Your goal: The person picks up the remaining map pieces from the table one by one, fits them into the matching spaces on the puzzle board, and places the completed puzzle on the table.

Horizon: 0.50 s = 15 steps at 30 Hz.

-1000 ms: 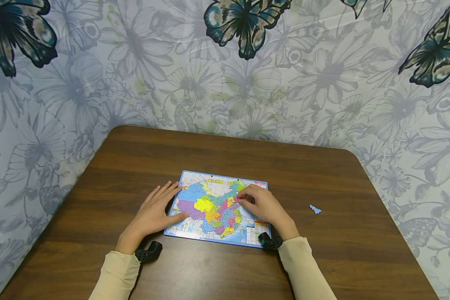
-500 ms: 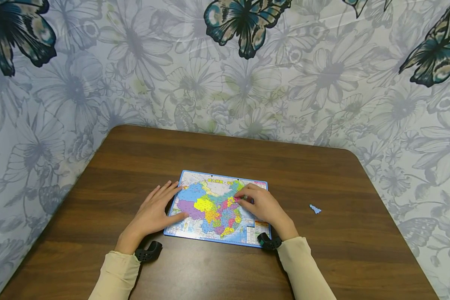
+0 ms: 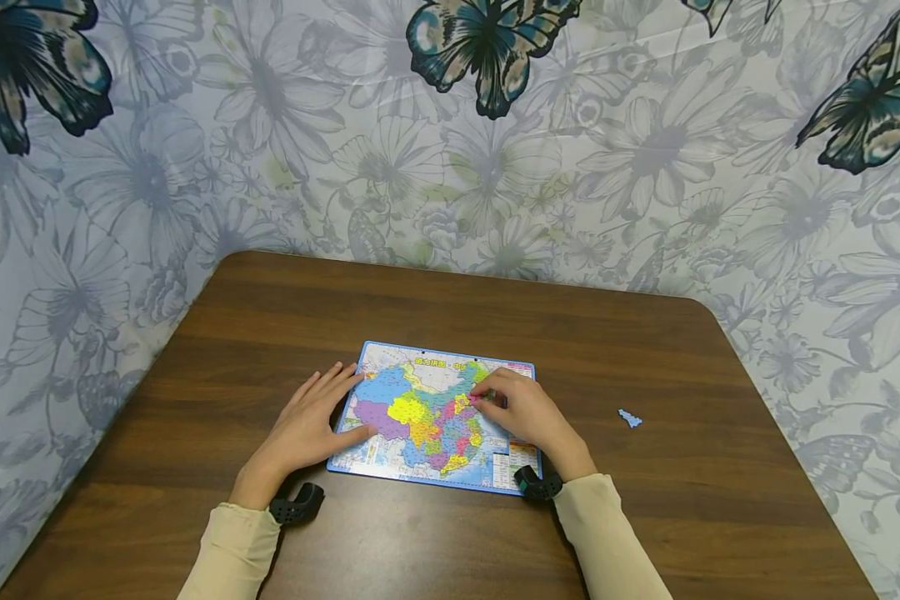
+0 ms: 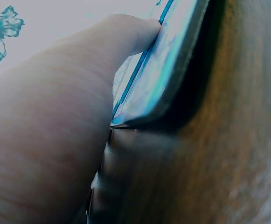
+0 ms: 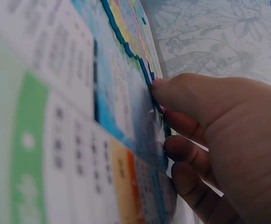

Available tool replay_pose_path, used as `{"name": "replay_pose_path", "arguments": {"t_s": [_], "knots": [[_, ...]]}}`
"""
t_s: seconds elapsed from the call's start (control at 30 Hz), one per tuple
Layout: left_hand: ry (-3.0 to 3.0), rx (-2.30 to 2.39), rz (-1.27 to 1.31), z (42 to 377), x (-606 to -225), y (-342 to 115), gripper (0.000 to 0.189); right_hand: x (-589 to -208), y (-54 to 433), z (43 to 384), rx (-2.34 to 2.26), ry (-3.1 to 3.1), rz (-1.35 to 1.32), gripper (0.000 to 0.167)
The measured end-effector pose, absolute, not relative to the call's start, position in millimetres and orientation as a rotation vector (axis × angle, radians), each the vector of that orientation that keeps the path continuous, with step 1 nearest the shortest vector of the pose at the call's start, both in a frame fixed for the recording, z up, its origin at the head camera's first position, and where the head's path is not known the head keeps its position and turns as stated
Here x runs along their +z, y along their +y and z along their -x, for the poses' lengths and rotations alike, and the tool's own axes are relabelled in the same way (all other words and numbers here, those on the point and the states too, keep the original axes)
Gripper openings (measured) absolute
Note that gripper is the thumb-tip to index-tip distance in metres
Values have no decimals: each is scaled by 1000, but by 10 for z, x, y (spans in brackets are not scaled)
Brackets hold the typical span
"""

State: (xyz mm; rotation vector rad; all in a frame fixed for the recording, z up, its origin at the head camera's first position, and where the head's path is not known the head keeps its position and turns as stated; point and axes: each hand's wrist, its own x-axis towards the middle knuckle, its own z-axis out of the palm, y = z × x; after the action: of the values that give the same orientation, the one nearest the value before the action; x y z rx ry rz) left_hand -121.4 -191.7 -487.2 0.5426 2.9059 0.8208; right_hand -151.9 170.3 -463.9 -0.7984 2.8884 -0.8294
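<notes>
A map puzzle board (image 3: 351, 452) with a blue border and coloured regions lies flat on the table. My left hand (image 3: 307, 427) rests at its left side with fingers spread, thumb on the lower left part; the left wrist view shows that thumb (image 4: 130, 33) touching the board's surface. My right hand (image 3: 528, 410) leans over the right side. Its thumb and index finger pinch a small pink puzzle piece (image 3: 474, 399) at the map's right edge, mostly hidden by the fingertips. In the right wrist view only a speck of pink shows between the fingers (image 5: 184, 126).
A loose light-blue puzzle piece (image 3: 630, 418) lies on the brown wooden table (image 3: 450, 550), right of the board. Behind the table hangs a floral cloth (image 3: 495, 192) with butterflies. Black wrist cameras sit at both wrists.
My right fingertips have shifted very slightly left at the pink piece. My left hand, the board and the loose blue piece stay where they were.
</notes>
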Motion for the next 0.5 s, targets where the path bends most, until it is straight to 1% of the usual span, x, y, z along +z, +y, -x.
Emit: {"name": "replay_pose_path", "arguments": {"t_s": [0.5], "knots": [[2923, 815, -539, 1206, -4869, -1918, 93, -4633, 1694, 1509, -834, 2896, 820, 14]]}}
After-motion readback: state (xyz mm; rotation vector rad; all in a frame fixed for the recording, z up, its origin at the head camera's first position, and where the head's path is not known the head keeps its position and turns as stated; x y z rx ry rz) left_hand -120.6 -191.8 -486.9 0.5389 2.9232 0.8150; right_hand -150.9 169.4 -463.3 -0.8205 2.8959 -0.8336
